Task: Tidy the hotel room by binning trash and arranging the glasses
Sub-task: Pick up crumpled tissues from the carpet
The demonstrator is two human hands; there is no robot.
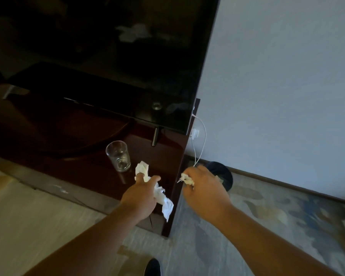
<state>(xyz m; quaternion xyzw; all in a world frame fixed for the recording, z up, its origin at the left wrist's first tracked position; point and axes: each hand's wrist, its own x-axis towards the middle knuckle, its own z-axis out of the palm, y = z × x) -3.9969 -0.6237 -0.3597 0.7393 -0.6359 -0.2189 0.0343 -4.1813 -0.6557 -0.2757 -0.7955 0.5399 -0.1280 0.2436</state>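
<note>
My left hand (140, 196) grips a crumpled white tissue (163, 202) above the right end of the dark glossy TV cabinet (84, 136). The tissue sticks out above my fingers and hangs below my palm. My right hand (204, 187) is closed on a small wad of off-white paper (187, 178), held past the cabinet's right edge, in front of the black bin (224, 174) on the floor by the wall. An empty clear glass (118, 155) stands upright on the cabinet, just left of my left hand.
A large black TV (127, 66) stands on the cabinet behind the glass. A white charger and cable (199, 140) hang on the wall beside the cabinet. Patterned carpet (277, 216) covers the floor at right. My dark shoe (152, 267) shows at the bottom.
</note>
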